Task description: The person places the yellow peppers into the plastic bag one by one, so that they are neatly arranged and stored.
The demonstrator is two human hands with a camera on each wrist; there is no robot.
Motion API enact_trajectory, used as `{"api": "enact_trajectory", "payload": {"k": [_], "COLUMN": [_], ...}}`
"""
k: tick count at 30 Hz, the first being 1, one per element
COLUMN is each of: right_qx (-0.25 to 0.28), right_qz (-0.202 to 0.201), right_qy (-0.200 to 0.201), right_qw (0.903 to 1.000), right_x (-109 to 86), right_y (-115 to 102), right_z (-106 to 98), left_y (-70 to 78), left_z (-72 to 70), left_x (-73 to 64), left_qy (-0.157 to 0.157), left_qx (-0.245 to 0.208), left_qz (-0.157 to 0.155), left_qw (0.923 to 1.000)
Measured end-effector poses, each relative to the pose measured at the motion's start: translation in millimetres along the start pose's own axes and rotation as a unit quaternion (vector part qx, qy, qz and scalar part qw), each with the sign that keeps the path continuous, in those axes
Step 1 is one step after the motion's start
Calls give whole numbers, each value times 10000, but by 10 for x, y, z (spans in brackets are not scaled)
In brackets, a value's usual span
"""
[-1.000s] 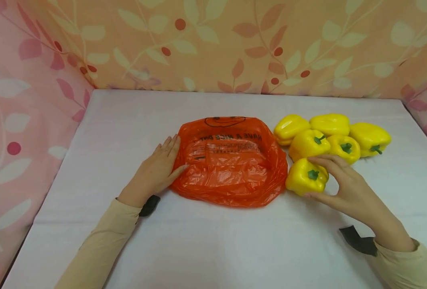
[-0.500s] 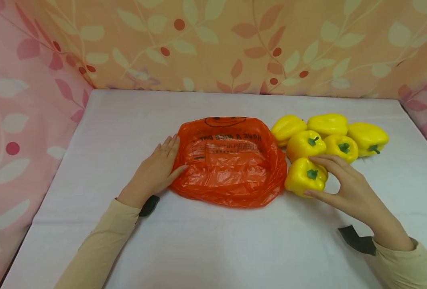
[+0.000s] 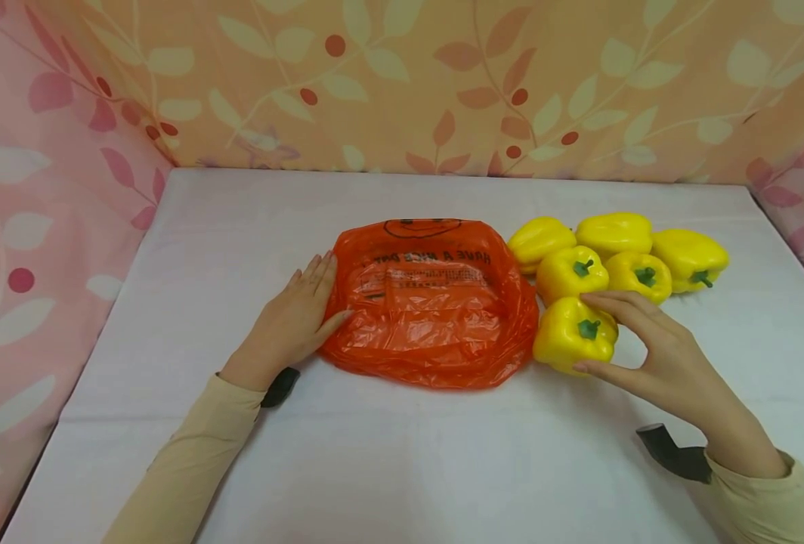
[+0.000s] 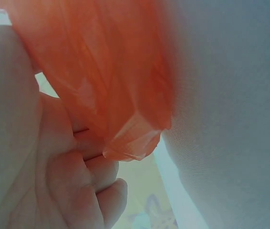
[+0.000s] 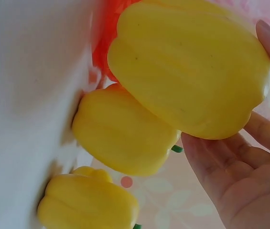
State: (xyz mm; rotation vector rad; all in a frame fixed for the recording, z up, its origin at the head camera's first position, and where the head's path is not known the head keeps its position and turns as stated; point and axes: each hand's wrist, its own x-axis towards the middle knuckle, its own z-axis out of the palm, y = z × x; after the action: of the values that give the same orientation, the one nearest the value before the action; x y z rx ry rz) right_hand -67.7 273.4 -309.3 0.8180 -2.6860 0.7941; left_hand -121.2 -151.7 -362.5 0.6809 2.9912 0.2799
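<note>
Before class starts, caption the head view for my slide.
Left hand touching an orange-red plastic bag, right hand gripping one yellow bell pepper, five more peppers beyond.

The red plastic bag bears black lettering, "HAVE A NICE DAY", running right to left; the smaller print below it is illegible.

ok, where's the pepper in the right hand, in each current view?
Head: held pepper is right of centre, in the right hand.
Left wrist: not in it.
Right wrist: large, upper part of the picture, right of centre.
Shared landmark: red bag, centre in head, upper left to middle in left wrist, partly hidden behind that pepper at top in right wrist.
</note>
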Motion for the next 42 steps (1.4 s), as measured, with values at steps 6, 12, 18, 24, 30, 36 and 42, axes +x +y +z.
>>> {"api": "enact_trajectory", "payload": {"k": [6,12,18,24,30,36,42], "right_qx": [64,141,235,319,366,473,629], "right_qz": [-48,-260,-520,-658,-793,-927,-990], "right_qy": [34,124,204,316,391,412,301], "right_qw": [10000,9995,9982,9968,9954,9937,9926], "right_x": [14,61,154,235,328,454,573], "right_y": [-55,-89,-130,-174,-213,-262,-335], "right_z": [-7,-18,-29,-22,16,65,118], "left_y": [9,17,17,21,16,15,20], "left_z": [-10,-7,7,8,15,6,4], "left_x": [-5,-1,-2,-6,-12,-11,-9], "left_qy": [45,19,11,41,63,61,37], "left_qx": [2,21,51,63,70,82,71], "left_qz": [34,25,16,28,46,36,36], "left_qw": [10000,10000,10000,10000,9999,9999,10000]}}
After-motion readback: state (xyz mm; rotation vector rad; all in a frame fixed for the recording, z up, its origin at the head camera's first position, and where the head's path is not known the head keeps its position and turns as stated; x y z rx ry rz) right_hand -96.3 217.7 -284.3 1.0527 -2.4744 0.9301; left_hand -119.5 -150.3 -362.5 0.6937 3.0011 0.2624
